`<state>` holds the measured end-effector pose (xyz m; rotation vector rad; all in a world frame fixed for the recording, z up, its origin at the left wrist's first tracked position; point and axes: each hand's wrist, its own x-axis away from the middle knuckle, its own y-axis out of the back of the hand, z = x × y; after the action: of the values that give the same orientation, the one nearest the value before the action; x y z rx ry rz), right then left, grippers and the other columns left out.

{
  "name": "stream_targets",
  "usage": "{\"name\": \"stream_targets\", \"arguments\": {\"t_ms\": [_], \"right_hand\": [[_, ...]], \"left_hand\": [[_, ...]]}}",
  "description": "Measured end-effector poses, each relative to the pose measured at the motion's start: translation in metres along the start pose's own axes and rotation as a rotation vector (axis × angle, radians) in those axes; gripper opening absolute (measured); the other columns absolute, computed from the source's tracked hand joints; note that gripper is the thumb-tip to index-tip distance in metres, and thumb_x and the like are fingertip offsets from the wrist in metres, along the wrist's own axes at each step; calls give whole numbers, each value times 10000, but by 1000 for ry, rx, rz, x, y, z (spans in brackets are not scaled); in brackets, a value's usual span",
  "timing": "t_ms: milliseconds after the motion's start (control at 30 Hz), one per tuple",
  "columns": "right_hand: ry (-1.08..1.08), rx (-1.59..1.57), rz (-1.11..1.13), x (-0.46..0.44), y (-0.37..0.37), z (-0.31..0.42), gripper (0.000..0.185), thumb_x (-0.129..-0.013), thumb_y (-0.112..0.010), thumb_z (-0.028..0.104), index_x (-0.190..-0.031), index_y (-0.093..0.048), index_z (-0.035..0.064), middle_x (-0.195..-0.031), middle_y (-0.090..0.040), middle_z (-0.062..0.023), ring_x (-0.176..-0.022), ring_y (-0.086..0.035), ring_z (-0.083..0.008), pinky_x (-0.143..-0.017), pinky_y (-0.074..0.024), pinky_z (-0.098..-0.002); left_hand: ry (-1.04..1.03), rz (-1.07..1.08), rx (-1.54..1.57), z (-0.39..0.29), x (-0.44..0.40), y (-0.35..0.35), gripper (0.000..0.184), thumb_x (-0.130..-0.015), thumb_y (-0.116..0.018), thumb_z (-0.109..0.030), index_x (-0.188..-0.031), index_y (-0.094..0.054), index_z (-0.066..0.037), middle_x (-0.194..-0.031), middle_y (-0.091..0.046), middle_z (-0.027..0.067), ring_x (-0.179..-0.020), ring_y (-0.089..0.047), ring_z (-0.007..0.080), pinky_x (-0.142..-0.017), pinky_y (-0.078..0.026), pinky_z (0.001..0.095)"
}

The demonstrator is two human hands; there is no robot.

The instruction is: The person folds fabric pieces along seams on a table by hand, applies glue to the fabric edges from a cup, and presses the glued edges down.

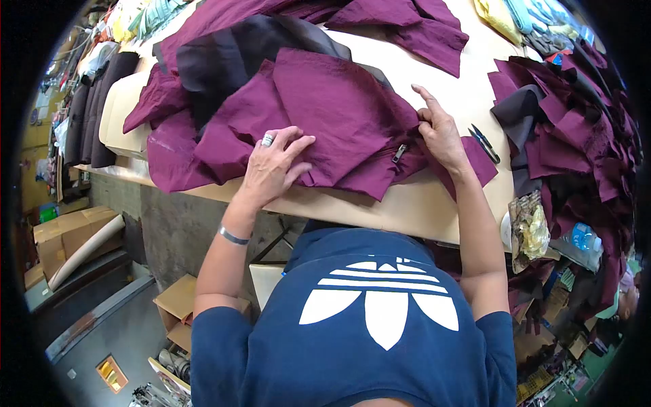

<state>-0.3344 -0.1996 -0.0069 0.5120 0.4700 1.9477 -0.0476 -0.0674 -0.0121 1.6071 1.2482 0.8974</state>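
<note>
A purple garment piece lies bunched across the table in front of me, with dark lining showing behind it. My left hand rests on its near left part, fingers apart and slightly bent, a ring and a bracelet on that side. At the piece's right edge, my right hand pinches the cloth, its index finger pointing up and away. A metal zipper pull shows on the cloth between the hands, nearer the right one. Thread snips lie just right of my right hand, partly over a small purple scrap.
More purple cloth covers the far side of the pale table. Heaped purple and dark pieces stand at the right, near a plastic bottle. Dark cloth hangs at the left; cardboard boxes sit below.
</note>
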Motion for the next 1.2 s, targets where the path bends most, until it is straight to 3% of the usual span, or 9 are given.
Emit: {"name": "stream_targets", "arguments": {"t_ms": [133, 267, 433, 533, 633, 700, 867, 1167, 1200], "right_hand": [[74, -27, -116, -3, -5, -5, 674, -709, -380, -135, -1335, -424, 111, -654, -410, 6, -606, -369, -77, -625, -369, -196], [-2, -69, -171, -7, -16, -23, 641, -713, -386, -125, -1314, -439, 91, -663, -431, 0, -613, -384, -78, -638, -381, -200], [-88, -66, -294, -6, -20, -35, 578, -732, -450, -103, -1283, -468, 73, -786, -552, -40, -723, -507, -123, -752, -416, -231], [560, 406, -744, -1, -34, -35, 581, -711, -542, -45, -1272, -468, 90, -981, -612, -93, -957, -556, -249, -916, -370, -394], [806, 523, -409, 21, -40, -15, 613, -706, -592, -5, -1288, -449, 119, -1049, -600, -84, -1026, -524, -249, -963, -313, -434], [616, 564, -240, 21, -45, -18, 664, -737, -617, 59, -1350, -372, 129, -1120, -570, -91, -1050, -526, -252, -952, -334, -458], [403, 454, -144, 13, -47, -28, 718, -772, -623, 62, -1404, -287, 109, -1149, -577, -104, -1116, -508, -269, -990, -347, -396], [499, 704, -31, 23, -28, -22, 835, -650, -555, -49, -1412, -277, 145, -1180, -523, -158, -1080, -514, -338, -889, -449, -403], [487, 759, 4, 20, -28, -22, 839, -650, -560, -48, -1413, -275, 151, -1149, -528, -160, -1049, -525, -341, -856, -466, -400]], "left_hand": [[-127, -81, -16, -16, 8, 3, 948, -576, -755, -484, -1390, -344, -223, -1431, -300, 84, -1214, -381, 345, -981, -341, 468], [-205, -150, 97, -16, -3, -29, 341, -673, -597, -14, -1012, -600, -58, -1108, -579, 85, -1012, -558, 249, -886, -433, 360], [130, -39, 781, 14, -69, 18, 144, -793, -575, -10, -936, -590, 0, -831, -606, 4, -777, -561, 96, -738, -442, 214], [224, 105, 970, 35, -104, 15, 107, -861, -560, -70, -931, -582, 8, -822, -581, -4, -782, -529, 76, -721, -442, 233], [141, -37, 623, 15, -105, 3, 125, -855, -567, -75, -954, -568, 1, -799, -596, 46, -769, -554, 120, -707, -448, 269], [-22, -306, 254, 14, -98, -14, 146, -831, -596, -97, -940, -535, -21, -847, -579, 144, -774, -576, 303, -682, -468, 347], [-260, -713, -61, 24, -50, -10, 193, -795, -643, -110, -941, -534, -48, -909, -593, 89, -804, -587, 321, -732, -464, 394], [131, -468, -346, 57, 29, -24, 409, -779, -655, -255, -1135, -542, -88, -1117, -538, 82, -1007, -518, 259, -835, -420, 402], [118, -453, -397, 60, 26, -23, 385, -778, -655, -292, -1083, -538, -88, -995, -548, 73, -885, -564, 247, -761, -458, 384]]}}
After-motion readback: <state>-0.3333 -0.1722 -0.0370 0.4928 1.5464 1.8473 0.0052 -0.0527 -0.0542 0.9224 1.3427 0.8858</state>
